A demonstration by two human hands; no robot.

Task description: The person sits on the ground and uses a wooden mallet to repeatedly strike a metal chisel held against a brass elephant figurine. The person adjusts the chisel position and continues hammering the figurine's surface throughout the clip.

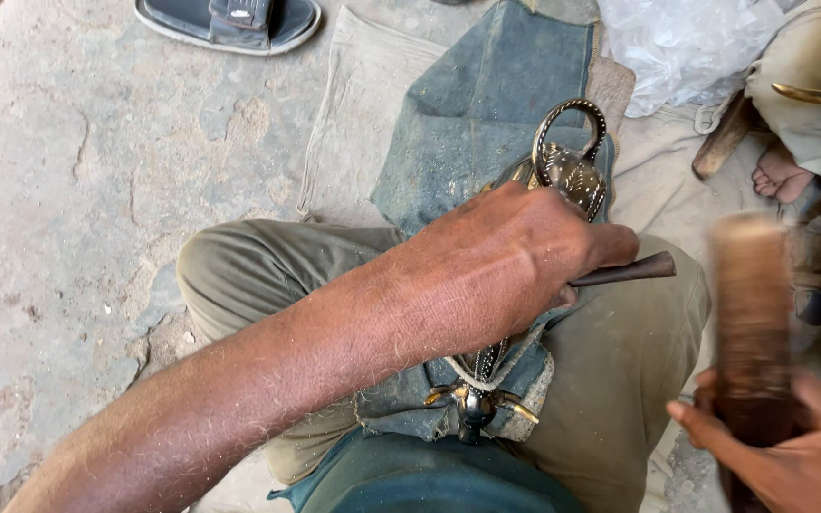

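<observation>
The metal figure (563, 176) is lying across my lap on a denim cloth (486, 104), running from its looped handle at twelve o'clock down to a small horned end (475, 404) at six o'clock. Its dark body is showing pale dotted inlay. My left hand (496, 271) is lying over its middle, hiding most of it, and its grip is closing tightly around a dark chisel (624, 273) whose blunt end is sticking out toward three o'clock. I cannot tell where the chisel's tip is meeting the figure, since my knuckles are covering it.

At four o'clock my right hand (791, 456) is wrapping its grip around the lower part of a wooden mallet (753, 313), which is standing nearly upright and blurring, apart from the chisel.

My knees in olive trousers (258, 275) are folding out under the cloth, which is spreading up toward twelve o'clock over a pale sack (353, 104) on the stone floor (68, 209). At eleven o'clock a grey sandal (230, 24) is lying on the floor. At one o'clock a clear plastic bag (686, 47) is crumpling beside another person's bare foot (779, 176) at two o'clock.
</observation>
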